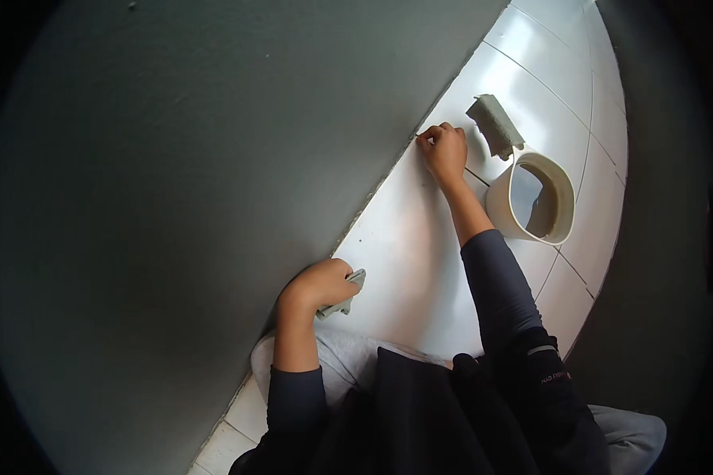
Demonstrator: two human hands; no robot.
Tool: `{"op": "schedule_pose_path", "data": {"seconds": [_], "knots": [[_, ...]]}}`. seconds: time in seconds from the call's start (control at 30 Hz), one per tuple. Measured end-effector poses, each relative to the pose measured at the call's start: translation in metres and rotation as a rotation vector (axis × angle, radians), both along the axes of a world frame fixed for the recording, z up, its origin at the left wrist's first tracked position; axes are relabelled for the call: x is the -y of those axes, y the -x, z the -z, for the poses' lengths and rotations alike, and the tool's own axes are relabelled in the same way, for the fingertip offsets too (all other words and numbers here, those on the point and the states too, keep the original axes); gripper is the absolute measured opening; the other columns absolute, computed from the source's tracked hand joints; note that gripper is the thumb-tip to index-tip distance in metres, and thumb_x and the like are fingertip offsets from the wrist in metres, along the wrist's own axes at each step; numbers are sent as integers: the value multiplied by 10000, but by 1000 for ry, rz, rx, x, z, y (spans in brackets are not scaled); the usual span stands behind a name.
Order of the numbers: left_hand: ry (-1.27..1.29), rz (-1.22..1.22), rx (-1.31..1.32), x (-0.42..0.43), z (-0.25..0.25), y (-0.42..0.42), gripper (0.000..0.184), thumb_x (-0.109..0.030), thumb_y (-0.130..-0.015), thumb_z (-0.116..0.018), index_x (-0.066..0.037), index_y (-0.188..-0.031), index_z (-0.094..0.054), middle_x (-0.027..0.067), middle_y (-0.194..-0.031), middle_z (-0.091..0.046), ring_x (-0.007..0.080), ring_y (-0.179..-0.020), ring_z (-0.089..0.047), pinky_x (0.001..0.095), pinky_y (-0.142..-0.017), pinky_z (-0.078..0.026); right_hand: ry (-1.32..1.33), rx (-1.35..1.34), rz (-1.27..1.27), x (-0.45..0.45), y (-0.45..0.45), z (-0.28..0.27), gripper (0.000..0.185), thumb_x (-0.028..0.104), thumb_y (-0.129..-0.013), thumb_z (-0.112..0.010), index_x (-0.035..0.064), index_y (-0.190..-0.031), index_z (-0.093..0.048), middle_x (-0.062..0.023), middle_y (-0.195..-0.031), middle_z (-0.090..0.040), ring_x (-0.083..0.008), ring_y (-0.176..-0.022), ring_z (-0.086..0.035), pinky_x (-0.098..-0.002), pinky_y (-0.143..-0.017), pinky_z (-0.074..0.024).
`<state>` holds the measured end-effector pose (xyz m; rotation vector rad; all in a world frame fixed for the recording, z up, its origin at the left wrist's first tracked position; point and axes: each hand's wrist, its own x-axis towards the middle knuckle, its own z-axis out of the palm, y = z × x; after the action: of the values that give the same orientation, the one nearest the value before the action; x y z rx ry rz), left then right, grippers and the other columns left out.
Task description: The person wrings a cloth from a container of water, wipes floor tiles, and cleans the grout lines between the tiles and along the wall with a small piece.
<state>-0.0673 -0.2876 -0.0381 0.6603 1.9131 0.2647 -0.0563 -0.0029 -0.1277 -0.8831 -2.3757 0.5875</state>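
My left hand (318, 286) is closed around a folded grey-green cloth (342, 305), low down beside the dark wall. Farther up, my right hand (445, 149) has its fingertips pinched together at the seam where the white tiles meet the wall; whatever may be between them is too small to make out. Just right of that hand lies a grey-green, sponge-like block (496, 125) with ragged ends. It touches or overlaps the handle of a white plastic jug (502, 207), which holds murky greyish water (528, 194).
A smooth dark grey wall (182, 158) fills the left side. Its lower edge against the white tiled floor (404, 269) is rough. Dark joints run between the tiles. My legs in grey trousers (630, 435) are folded on the floor. Another dark surface (650, 277) borders the tiles at right.
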Motion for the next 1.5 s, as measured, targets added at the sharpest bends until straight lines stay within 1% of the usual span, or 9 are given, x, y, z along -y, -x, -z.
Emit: {"op": "schedule_pose_path", "data": {"seconds": [0.27, 0.47, 0.53, 0.6, 0.63, 0.8, 0.93, 1.23, 1.5], "knots": [[-2, 46, -34, -4, -4, 1, 249, -203, -739, -550, 35, -775, -617, 152, -665, -626, 199, -551, -570, 362, -562, -465, 72, -20, 44, 31, -74, -6, 45, 92, -727, -672, 62, -759, -666, -71, -840, -590, -275, -887, -526, -386, -751, -466], [-269, 48, -105, 4, 7, 3, 308, -235, -779, -539, 20, -938, -603, 180, -807, -649, 233, -677, -601, 368, -641, -472, 217, -281, -23, 90, -144, -38, 73, 88, -742, -697, 56, -793, -656, -66, -837, -544, -230, -840, -517, -334, -729, -434], [-314, -61, -154, 8, 1, -4, 351, -246, -802, -542, 8, -1042, -577, 195, -906, -646, 255, -788, -611, 364, -716, -475, 211, -314, -14, 104, -168, -46, 72, 89, -751, -697, 57, -799, -655, -58, -856, -563, -206, -824, -535, -321, -704, -443], [-394, -142, -171, 15, 12, -7, 342, -219, -818, -552, 0, -1081, -565, 144, -918, -636, 198, -803, -583, 337, -719, -469, 612, -414, 3, 111, -189, -56, 77, 106, -779, -690, 50, -819, -655, -36, -873, -619, -142, -775, -578, -281, -640, -452], [-457, -228, -167, 18, 9, -11, 340, -192, -834, -562, -8, -1120, -553, 93, -930, -626, 141, -819, -555, 310, -721, -463, 627, -418, 12, 107, -199, -53, 86, 116, -793, -683, 45, -834, -656, -29, -862, -636, -122, -755, -588, -266, -622, -453], [-712, -435, -175, 33, -5, -38, 360, -114, -831, -576, -22, -1177, -535, 52, -986, -609, 125, -898, -559, 272, -793, -461, 754, -572, 121, 66, -227, -67, 138, 141, -830, -669, 18, -885, -641, -18, -818, -643, -91, -769, -587, -222, -707, -446], [-904, -582, -17, 58, -49, -57, 382, -30, -830, -547, -28, -1211, -530, 39, -1072, -600, 126, -967, -556, 269, -854, -449, 826, -641, 98, 58, -235, -104, 114, 191, -844, -661, 90, -885, -629, 40, -790, -607, -44, -733, -525, -201, -630, -369], [-754, -303, -223, 169, -194, -88, 418, -42, -853, -496, -68, -1270, -521, 87, -1166, -581, 170, -1062, -536, 293, -934, -409, 934, -638, -119, 91, -206, -135, 137, 151, -845, -662, 70, -942, -611, 21, -833, -605, -60, -763, -544, -212, -656, -406], [-531, -332, -47, 215, -210, -96, 432, -55, -848, -502, -67, -1279, -519, 102, -1208, -567, 197, -1132, -515, 309, -979, -382, 938, -626, -240, 94, -172, -159, 195, 114, -841, -662, 28, -1014, -638, 7, -871, -588, -72, -758, -556, -222, -694, -468]]}}
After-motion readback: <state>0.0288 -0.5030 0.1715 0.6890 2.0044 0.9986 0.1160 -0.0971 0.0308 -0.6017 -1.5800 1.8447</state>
